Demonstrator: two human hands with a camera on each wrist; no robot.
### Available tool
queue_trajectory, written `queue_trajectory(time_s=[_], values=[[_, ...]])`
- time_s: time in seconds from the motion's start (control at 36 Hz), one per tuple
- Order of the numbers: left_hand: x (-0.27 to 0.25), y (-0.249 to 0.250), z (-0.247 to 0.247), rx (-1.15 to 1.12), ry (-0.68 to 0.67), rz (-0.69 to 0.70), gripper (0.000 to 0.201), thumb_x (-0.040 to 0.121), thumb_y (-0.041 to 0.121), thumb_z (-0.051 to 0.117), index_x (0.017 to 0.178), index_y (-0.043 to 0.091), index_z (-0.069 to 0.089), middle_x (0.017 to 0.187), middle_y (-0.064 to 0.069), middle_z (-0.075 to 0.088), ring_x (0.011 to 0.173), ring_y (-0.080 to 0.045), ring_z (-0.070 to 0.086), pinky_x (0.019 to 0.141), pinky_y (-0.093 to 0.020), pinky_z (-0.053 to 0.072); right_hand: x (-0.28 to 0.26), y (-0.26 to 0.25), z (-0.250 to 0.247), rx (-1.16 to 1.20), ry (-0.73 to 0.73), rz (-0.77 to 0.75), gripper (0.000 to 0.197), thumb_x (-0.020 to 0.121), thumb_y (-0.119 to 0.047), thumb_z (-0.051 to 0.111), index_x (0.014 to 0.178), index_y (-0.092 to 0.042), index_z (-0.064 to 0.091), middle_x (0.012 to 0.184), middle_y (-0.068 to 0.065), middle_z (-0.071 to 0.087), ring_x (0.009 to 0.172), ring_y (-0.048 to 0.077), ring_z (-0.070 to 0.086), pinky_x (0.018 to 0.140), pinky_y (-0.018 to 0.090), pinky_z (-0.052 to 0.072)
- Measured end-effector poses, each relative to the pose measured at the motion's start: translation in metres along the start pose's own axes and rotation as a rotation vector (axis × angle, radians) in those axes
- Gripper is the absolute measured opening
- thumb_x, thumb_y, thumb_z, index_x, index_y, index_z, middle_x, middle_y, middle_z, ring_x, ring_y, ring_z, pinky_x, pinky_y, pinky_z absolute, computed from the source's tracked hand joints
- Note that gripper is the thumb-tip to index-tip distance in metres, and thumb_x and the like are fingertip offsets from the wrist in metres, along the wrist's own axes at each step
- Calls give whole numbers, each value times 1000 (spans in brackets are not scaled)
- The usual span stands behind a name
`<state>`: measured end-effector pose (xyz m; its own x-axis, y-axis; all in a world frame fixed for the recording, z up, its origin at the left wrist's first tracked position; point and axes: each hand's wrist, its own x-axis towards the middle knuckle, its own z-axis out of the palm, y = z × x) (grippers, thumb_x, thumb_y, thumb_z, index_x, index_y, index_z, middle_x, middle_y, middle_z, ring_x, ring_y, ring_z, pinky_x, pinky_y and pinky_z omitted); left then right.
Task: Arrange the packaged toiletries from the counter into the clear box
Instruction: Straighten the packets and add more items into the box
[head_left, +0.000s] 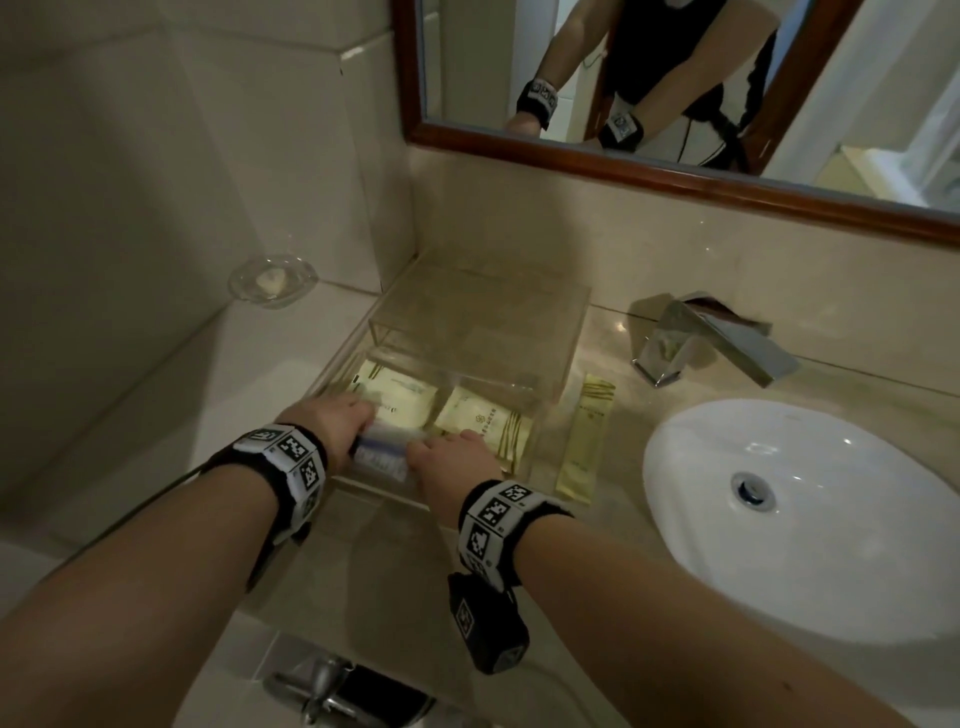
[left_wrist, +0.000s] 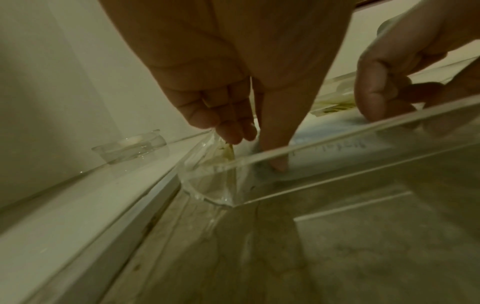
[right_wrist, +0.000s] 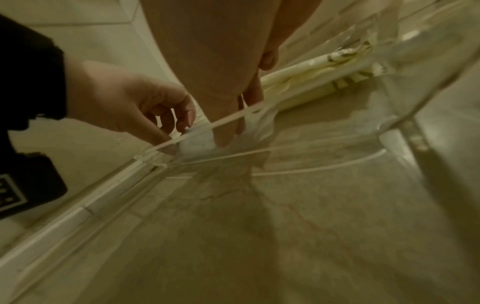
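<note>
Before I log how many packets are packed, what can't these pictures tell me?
- Print on the blue-white packet: head view, blurred, ends covered by the left hand and right hand.
- How many cream packets are stacked in the clear box: head view, overlapped and partly under both hands.
- Text on the long sachet on the counter: too small.
- Fingers' grip: both wrist views, distorted by the box wall.
</note>
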<state>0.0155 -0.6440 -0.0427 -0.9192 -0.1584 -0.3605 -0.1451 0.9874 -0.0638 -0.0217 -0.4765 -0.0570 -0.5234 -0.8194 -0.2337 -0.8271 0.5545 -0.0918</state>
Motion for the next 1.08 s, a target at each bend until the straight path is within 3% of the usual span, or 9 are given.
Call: queue_trajectory(time_s=[0.17, 0.36, 0.47, 0.58, 0.75, 0.86, 0.94, 1.08], values=[[-8, 14, -9, -71, 11, -62, 36, 82, 24, 61, 116, 20, 52, 124, -3, 50, 112, -21, 53, 98, -29, 44, -13, 5, -8, 3, 38, -16, 26, 92, -14, 48, 118, -13, 52, 111, 7, 63, 105, 27, 58, 99, 38, 36], [-8, 75, -36, -129, 49, -32, 31, 88, 24, 55, 119, 21, 54, 119, 1, 56, 108, -19, 57, 92, -28, 45, -55, 42, -15, 103, 121, 26, 23, 93, -16, 42, 109, -14, 59, 106, 8, 64, 95, 30, 60, 83, 36, 43], [-3, 134, -47, -155, 56, 49, 28, 90, 25, 53, 118, 21, 57, 115, 2, 63, 102, -17, 60, 87, -27, 46, -100, 85, -13, 189, 135, 152, 25, 96, -19, 40, 109, -14, 60, 104, 10, 65, 92, 32, 61, 70, 31, 43], [0, 201, -55, -142, 62, 145, 28, 90, 22, 51, 118, 21, 58, 116, 0, 63, 105, -18, 60, 89, -27, 45, -151, 130, -4, 256, 145, 293, 23, 93, -19, 40, 101, -15, 61, 98, 11, 67, 89, 33, 62, 78, 37, 52], [0, 313, -63, -165, 15, 255, 30, 94, 24, 46, 123, 22, 57, 122, 2, 62, 112, -19, 58, 89, -24, 43, -236, 200, 12, 312, 176, 478, 24, 90, -12, 43, 101, -16, 65, 107, 10, 65, 97, 32, 62, 78, 33, 47], [0, 381, -64, -278, 4, 317, 26, 93, 19, 52, 117, 16, 60, 118, -4, 63, 108, -22, 59, 93, -29, 45, -288, 241, 24, 348, 181, 589, 25, 91, -15, 42, 104, -18, 63, 111, 9, 65, 101, 33, 61, 87, 37, 51], [-3, 428, -64, -329, 27, 330, 25, 92, 21, 54, 115, 19, 62, 117, -4, 65, 109, -22, 60, 95, -30, 46, -329, 271, 33, 405, 218, 661, 26, 95, -18, 42, 112, -18, 62, 114, 7, 64, 103, 30, 60, 86, 34, 49], [-11, 504, -64, -357, 33, 390, 27, 94, 24, 50, 118, 18, 60, 121, -4, 64, 112, -23, 59, 93, -29, 45, -397, 324, 51, 485, 284, 829, 22, 94, -19, 44, 105, -14, 63, 108, 10, 65, 99, 32, 61, 80, 33, 48]])
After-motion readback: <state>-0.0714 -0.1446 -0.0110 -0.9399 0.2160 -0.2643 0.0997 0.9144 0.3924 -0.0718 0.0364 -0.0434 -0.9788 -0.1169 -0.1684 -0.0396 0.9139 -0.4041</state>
